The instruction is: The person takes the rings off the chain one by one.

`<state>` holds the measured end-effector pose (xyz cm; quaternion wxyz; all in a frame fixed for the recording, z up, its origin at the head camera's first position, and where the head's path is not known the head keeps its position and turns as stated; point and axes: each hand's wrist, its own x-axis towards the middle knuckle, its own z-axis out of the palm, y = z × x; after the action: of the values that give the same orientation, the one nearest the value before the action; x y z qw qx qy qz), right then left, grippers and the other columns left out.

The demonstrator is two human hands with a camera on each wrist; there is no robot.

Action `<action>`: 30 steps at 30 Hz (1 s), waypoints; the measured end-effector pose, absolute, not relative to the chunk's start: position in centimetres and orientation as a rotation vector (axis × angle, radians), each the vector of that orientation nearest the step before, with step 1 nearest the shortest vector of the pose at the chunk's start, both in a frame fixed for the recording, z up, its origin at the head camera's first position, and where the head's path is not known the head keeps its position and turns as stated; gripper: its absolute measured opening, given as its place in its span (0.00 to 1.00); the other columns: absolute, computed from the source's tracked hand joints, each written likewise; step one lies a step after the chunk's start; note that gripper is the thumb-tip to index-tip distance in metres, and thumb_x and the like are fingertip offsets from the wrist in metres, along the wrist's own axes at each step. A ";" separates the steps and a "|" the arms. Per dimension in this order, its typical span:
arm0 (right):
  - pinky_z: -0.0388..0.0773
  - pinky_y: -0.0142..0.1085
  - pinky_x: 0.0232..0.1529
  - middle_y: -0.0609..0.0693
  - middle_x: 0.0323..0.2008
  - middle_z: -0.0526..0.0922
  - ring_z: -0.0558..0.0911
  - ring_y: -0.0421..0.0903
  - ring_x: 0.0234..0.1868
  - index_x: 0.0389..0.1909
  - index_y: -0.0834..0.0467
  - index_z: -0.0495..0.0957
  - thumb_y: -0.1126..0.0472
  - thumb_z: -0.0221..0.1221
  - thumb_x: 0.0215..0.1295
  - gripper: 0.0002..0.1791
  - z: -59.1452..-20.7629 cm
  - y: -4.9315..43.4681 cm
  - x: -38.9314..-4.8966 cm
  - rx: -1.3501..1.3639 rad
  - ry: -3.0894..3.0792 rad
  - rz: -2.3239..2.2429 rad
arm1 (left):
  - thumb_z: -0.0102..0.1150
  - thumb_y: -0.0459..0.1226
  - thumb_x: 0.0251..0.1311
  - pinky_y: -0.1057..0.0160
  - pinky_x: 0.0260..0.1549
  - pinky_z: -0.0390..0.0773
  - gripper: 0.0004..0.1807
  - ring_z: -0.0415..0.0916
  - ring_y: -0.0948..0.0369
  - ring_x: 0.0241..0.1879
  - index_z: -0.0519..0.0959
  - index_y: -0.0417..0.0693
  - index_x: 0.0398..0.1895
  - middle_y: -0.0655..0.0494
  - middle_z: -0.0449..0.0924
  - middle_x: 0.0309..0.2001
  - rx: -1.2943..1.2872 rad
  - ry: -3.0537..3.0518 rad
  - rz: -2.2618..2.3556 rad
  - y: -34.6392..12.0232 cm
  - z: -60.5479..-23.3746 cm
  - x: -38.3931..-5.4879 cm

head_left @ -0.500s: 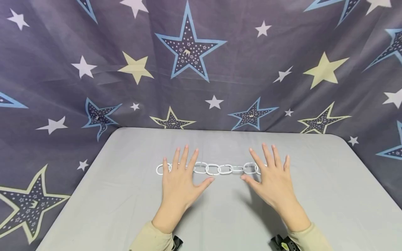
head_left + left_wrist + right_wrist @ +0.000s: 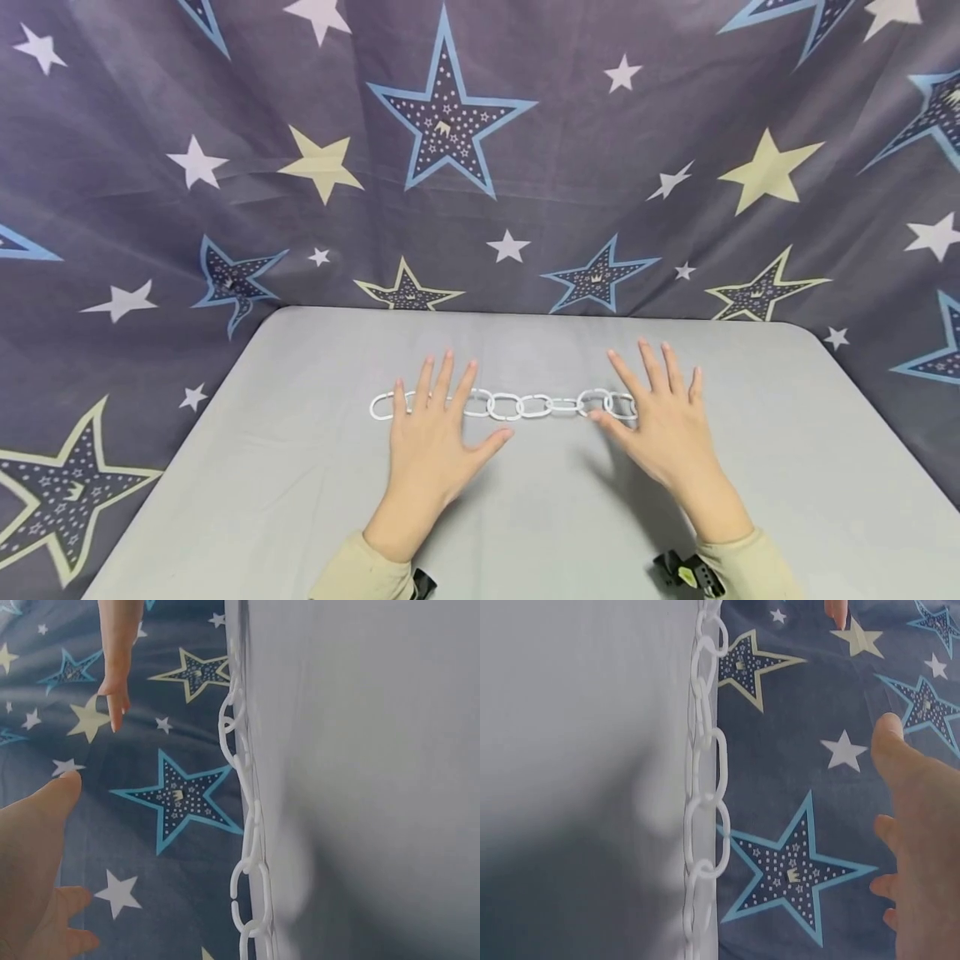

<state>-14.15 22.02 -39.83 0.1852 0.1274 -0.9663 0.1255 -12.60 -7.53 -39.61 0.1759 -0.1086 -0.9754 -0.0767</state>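
**Hovering wide over a white chain [image 2: 520, 407]**

Lying in one roughly straight row, link through link, from left to right across the pale grey surface [image 2: 551, 508]. Showing a small gap in the outline of one link in the left wrist view. Passing behind the left hand [image 2: 431, 442] near the chain's left end in the head view, with the endmost link showing outside the little finger. Running behind the right thumb near the chain's right end.

Hanging above the chain with the left hand wide, fingers fanned toward its far side and thumb stretching toward its middle. Hovering likewise at the chain's right end with the right hand [image 2: 667, 429], fingers fanned wide past the chain and thumb pointing inward over it.

Casting a soft shadow [image 2: 641, 483] on the near side of the chain, under the right hand. Wearing beige sleeves [image 2: 753, 571] and black devices [image 2: 688, 573] at the wrists, nearer than the chain. Hanging beyond the chain's far side as a dark cloth [image 2: 555, 158], showing blue, yellow and white stars.
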 end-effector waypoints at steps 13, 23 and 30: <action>0.27 0.66 0.67 0.62 0.76 0.50 0.39 0.62 0.77 0.77 0.46 0.56 0.35 0.56 0.66 0.42 -39.5 24.0 -14.5 0.396 -2.739 0.434 | 0.44 0.76 0.54 0.39 0.70 0.41 0.51 0.40 0.52 0.77 0.55 0.62 0.78 0.52 0.49 0.78 -0.353 -2.755 -0.259 -7.1 -39.6 -12.4; 0.41 0.67 0.68 0.59 0.76 0.52 0.47 0.63 0.76 0.76 0.47 0.59 0.39 0.62 0.64 0.42 -39.0 25.3 -14.9 0.484 -2.665 0.493 | 0.44 0.75 0.56 0.39 0.70 0.40 0.50 0.38 0.54 0.78 0.57 0.62 0.77 0.53 0.50 0.78 -0.439 -2.766 -0.267 -6.3 -39.7 -12.3; 0.48 0.66 0.67 0.58 0.77 0.52 0.50 0.65 0.75 0.76 0.43 0.57 0.43 0.66 0.61 0.45 -39.3 26.4 -15.2 0.544 -2.644 0.584 | 0.45 0.74 0.56 0.38 0.69 0.44 0.49 0.42 0.52 0.77 0.57 0.61 0.77 0.53 0.49 0.78 -0.483 -2.788 -0.262 -6.1 -40.0 -12.2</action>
<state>-15.20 26.40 -39.31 0.1887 0.1934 -0.9401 0.2076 -12.19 -6.08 -40.03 0.1492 -0.1681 -0.9702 -0.0911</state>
